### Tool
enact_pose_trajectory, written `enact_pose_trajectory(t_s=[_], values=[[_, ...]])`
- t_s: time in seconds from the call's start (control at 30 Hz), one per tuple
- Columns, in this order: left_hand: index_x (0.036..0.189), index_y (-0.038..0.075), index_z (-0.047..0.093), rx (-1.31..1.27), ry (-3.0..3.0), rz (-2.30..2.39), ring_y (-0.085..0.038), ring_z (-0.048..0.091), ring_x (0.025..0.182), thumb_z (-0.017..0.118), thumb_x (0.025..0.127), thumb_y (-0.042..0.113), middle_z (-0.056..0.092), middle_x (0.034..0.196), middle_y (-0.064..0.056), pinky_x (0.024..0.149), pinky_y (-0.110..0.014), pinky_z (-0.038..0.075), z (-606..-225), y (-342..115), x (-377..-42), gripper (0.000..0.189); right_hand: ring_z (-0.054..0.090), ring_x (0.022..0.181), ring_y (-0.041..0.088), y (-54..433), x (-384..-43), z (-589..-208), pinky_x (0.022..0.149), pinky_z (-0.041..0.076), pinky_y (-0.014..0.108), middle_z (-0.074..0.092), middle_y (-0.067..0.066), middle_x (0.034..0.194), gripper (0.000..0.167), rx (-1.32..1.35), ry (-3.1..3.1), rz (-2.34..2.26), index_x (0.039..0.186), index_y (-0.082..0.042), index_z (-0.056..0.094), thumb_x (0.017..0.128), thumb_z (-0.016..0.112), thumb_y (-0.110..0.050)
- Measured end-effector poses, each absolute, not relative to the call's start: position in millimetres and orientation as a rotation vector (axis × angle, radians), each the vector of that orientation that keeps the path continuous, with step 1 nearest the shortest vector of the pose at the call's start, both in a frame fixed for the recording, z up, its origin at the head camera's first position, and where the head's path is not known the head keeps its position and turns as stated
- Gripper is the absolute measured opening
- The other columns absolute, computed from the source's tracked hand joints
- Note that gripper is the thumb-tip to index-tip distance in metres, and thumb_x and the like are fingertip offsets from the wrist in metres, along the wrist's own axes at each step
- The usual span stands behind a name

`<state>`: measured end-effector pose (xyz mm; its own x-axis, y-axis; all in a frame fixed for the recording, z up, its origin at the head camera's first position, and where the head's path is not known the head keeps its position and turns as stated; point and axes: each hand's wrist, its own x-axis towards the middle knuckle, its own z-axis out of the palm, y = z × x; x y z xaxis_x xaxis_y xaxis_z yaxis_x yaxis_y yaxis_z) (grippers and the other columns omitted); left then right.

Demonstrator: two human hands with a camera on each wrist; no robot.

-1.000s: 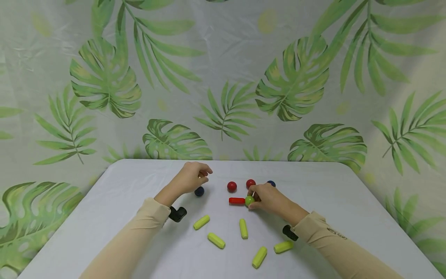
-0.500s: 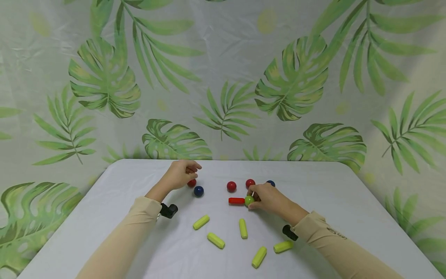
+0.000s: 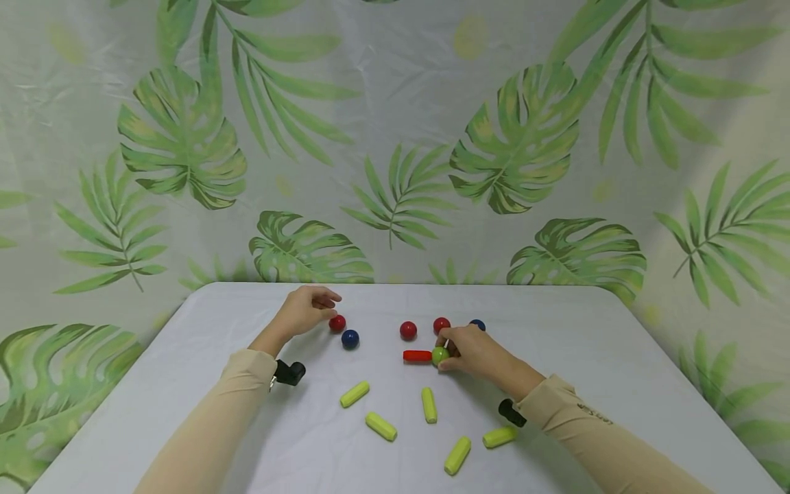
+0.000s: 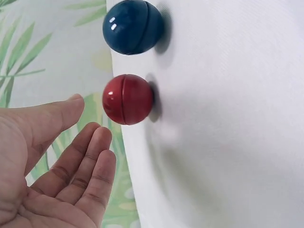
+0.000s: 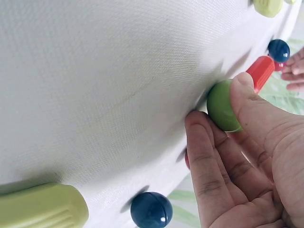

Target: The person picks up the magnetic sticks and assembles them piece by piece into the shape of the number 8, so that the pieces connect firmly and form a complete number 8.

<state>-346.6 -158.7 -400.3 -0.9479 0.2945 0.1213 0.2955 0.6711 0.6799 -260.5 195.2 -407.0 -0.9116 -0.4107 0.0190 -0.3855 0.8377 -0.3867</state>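
My right hand (image 3: 474, 351) pinches a green ball (image 5: 221, 105) between thumb and fingers, low over the white table. The end of a red ridged stick (image 3: 417, 355) meets the ball's left side in the head view. On the left, my left hand (image 3: 304, 312) hovers with loose fingers and holds nothing. Just off its fingertips sits a glossy red ball (image 4: 127, 99), with a dark blue ball (image 4: 133, 27) next to it. In the left wrist view a gap shows between the thumb and that red ball.
Behind the red stick stand two more red balls, one at the middle (image 3: 408, 331) and one farther right (image 3: 441, 325). A second blue ball (image 3: 477, 326) lies partly hidden behind my right hand. Several yellow-green sticks (image 3: 380, 426) are scattered across the front of the white table (image 3: 185, 357).
My left hand has moved left from above the blue ball, bringing the blue ball and the red ball behind it into sight. My right hand stays at the green ball.
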Motion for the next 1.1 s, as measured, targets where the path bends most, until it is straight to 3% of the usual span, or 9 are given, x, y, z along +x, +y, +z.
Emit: enact_pose_trajectory(t_s=[0.2, 0.5, 0.8, 1.1], values=[[0.131, 0.002, 0.073, -0.445, -2.898, -1.254, -0.037, 0.072, 0.12, 0.076, 0.099, 0.012, 0.073, 0.13, -0.024, 0.105, -0.052, 0.055, -407.8, -162.3, -350.1, 0.034, 0.058, 0.076, 0.008, 195.9, -260.2, -407.1, 0.072, 0.053, 0.024, 0.07, -0.001, 0.084, 0.028, -0.642, 2.951, -0.595, 0.105, -0.008, 0.072, 0.085, 0.091, -0.015], [0.138, 0.004, 0.07, -0.37, -2.918, -1.496, -0.028, 0.069, 0.113, 0.076, 0.099, 0.016, 0.067, 0.138, -0.024, 0.088, -0.037, 0.061, -414.9, -166.9, -352.6, 0.041, 0.057, 0.076, 0.009, 195.6, -261.3, -407.4, 0.071, 0.052, 0.023, 0.069, -0.001, 0.084, 0.027, -0.619, 2.947, -0.607, 0.106, -0.008, 0.073, 0.087, 0.09, -0.015], [0.141, 0.003, 0.066, -0.45, -2.921, -1.645, -0.026, 0.07, 0.109, 0.077, 0.1, 0.02, 0.067, 0.139, -0.022, 0.095, -0.041, 0.061, -419.9, -171.0, -351.4, 0.046, 0.057, 0.075, 0.009, 197.5, -262.3, -409.4, 0.069, 0.051, 0.022, 0.068, -0.001, 0.082, 0.026, -0.613, 2.945, -0.631, 0.106, -0.008, 0.073, 0.087, 0.09, -0.015], [0.138, 0.004, 0.068, -0.458, -2.939, -1.617, -0.019, 0.07, 0.102, 0.079, 0.098, 0.02, 0.072, 0.127, -0.017, 0.093, -0.037, 0.058, -424.9, -170.4, -354.3, 0.045, 0.057, 0.076, 0.009, 197.4, -262.1, -410.0, 0.07, 0.051, 0.022, 0.067, -0.001, 0.083, 0.026, -0.601, 2.941, -0.648, 0.106, -0.008, 0.073, 0.087, 0.09, -0.014]])
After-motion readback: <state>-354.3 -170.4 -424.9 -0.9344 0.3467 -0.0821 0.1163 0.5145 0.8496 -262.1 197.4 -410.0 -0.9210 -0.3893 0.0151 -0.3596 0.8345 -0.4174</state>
